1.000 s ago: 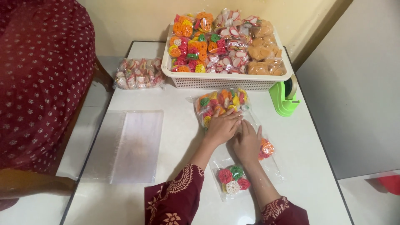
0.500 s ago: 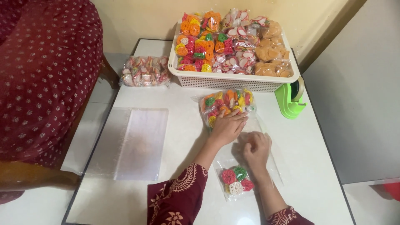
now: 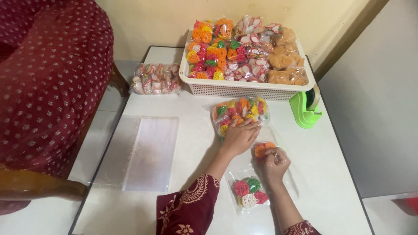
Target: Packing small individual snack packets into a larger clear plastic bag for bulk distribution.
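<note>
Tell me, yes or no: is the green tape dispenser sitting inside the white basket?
No. The green tape dispenser stands on the table, outside the white basket, by its right corner.

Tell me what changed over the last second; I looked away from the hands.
The right hand went from lying flat to curled, pinching the small clear bag of orange crackers, now uncovered. The left hand stayed pressed on the large clear bag of multicoloured crackers; the white plastic basket stayed put.
</note>
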